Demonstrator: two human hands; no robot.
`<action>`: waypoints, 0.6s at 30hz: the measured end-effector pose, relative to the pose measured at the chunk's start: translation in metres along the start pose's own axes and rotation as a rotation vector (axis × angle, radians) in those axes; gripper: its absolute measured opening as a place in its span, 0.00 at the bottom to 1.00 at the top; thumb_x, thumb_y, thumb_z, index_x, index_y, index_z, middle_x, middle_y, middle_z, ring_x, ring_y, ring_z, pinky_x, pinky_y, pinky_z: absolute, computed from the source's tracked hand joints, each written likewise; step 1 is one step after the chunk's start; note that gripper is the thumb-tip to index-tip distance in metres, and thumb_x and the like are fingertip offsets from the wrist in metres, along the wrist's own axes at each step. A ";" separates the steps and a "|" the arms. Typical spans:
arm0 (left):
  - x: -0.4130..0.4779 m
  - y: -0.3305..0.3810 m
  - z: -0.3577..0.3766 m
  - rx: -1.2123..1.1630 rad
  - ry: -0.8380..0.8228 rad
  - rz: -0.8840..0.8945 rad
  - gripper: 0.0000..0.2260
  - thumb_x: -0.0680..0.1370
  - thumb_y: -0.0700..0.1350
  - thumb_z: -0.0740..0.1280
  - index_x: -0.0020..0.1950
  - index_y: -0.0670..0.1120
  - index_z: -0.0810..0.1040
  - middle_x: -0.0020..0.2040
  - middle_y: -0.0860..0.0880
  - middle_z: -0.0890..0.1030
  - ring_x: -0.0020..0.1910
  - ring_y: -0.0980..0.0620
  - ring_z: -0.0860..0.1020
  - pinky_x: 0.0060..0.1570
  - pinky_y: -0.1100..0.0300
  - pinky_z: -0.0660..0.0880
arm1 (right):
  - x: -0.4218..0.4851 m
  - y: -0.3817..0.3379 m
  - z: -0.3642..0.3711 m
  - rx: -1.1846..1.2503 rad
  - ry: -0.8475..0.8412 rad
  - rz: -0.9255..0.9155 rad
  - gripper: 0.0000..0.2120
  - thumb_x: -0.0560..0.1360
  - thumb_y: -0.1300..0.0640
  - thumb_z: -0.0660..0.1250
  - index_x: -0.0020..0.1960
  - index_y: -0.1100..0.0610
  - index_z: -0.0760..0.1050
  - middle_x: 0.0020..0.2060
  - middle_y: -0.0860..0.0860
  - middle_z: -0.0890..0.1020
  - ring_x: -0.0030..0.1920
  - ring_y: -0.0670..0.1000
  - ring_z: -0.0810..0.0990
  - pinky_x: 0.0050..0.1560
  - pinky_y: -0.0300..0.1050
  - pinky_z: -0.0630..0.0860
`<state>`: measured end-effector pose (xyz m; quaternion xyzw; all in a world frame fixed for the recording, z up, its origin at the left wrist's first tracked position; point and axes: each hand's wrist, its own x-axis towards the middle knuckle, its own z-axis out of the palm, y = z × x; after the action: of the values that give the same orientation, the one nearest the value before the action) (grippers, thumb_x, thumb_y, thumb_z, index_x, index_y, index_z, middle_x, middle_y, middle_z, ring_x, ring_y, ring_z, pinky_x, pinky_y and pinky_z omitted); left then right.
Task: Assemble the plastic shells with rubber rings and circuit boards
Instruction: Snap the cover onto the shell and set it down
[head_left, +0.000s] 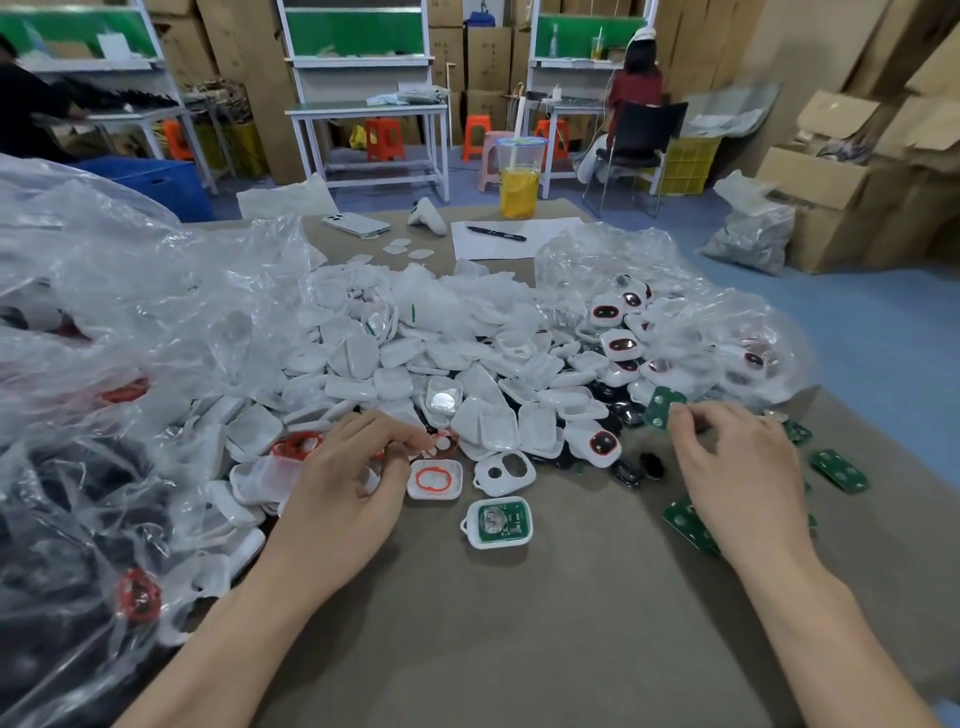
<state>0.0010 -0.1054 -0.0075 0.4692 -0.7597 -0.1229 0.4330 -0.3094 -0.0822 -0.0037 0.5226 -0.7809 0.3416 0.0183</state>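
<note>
A big heap of white plastic shells (395, 358) covers the table's middle. In front of it lie a white shell with a red rubber ring inside (435, 479), a shell with two holes (505, 473) and a shell holding a green circuit board (500, 522). My left hand (348, 467) has curled fingers that pinch a red ring (445, 442) just above the ringed shell. My right hand (737, 462) pinches a green circuit board (661, 409) at its lower edge. More green boards (839, 470) lie around that hand.
Crumpled clear plastic bags (130, 332) pile up on the left, with red rings (137, 595) and dark parts inside. Shells with black-and-red inserts (621, 345) sit at right. A drink cup (519, 176), phone (356, 223), pen on paper (496, 234) stand at the far edge.
</note>
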 end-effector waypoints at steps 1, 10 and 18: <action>0.000 0.001 0.000 -0.002 0.000 0.000 0.17 0.77 0.34 0.64 0.47 0.59 0.79 0.48 0.62 0.81 0.53 0.57 0.77 0.49 0.74 0.68 | -0.001 -0.001 0.000 -0.024 -0.015 0.016 0.15 0.79 0.46 0.59 0.53 0.53 0.80 0.54 0.52 0.83 0.53 0.58 0.72 0.60 0.55 0.68; 0.000 0.009 -0.002 0.067 -0.065 0.012 0.13 0.77 0.41 0.60 0.47 0.59 0.78 0.47 0.64 0.78 0.52 0.59 0.76 0.52 0.74 0.65 | -0.005 -0.026 -0.007 -0.034 0.018 -0.221 0.15 0.78 0.53 0.63 0.63 0.52 0.77 0.59 0.55 0.81 0.62 0.58 0.72 0.70 0.57 0.62; 0.000 0.009 -0.002 0.084 -0.075 -0.006 0.12 0.77 0.41 0.61 0.48 0.58 0.78 0.47 0.64 0.78 0.53 0.60 0.74 0.52 0.73 0.65 | 0.032 -0.092 0.016 -0.151 -0.518 -0.540 0.25 0.79 0.35 0.56 0.72 0.43 0.69 0.72 0.46 0.69 0.74 0.52 0.59 0.77 0.52 0.50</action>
<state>-0.0026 -0.1008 -0.0008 0.4844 -0.7784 -0.1096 0.3839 -0.2428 -0.1371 0.0437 0.7758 -0.6168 0.1225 -0.0517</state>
